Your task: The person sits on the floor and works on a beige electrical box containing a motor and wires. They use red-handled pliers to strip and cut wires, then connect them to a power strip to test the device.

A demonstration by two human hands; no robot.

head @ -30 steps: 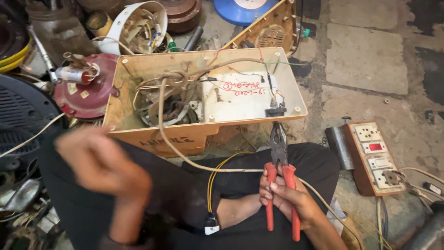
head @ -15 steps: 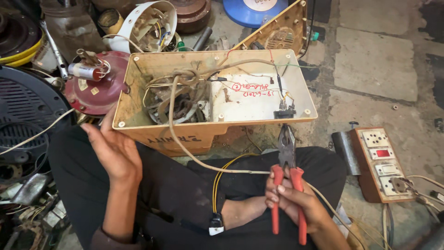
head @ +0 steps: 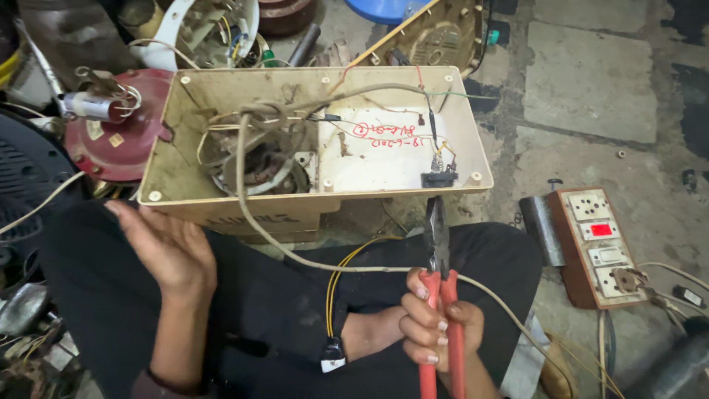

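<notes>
Pliers (head: 439, 295) clenched in right hand (head: 436, 325), tips near casing (head: 310, 148) front edge, left hand (head: 171, 251) released, touching that edge

The pliers (head: 439, 295) in my right hand (head: 436, 329) have red handles and dark grey steel. The open box (head: 221, 96) is cream, with red scribbles on its white panel (head: 377, 155). A yellow wire (head: 332, 288) crosses my black trousers (head: 281, 295). The switchboard (head: 598, 247) is brown, with one red switch.

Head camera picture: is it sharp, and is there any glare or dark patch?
Head view: mostly sharp, with the pliers in the right hand and the open beige casing crisp; soft even light, no strong glare; the left edge falls into shadow around the dark fan grille; the left hand looks slightly soft.
</notes>
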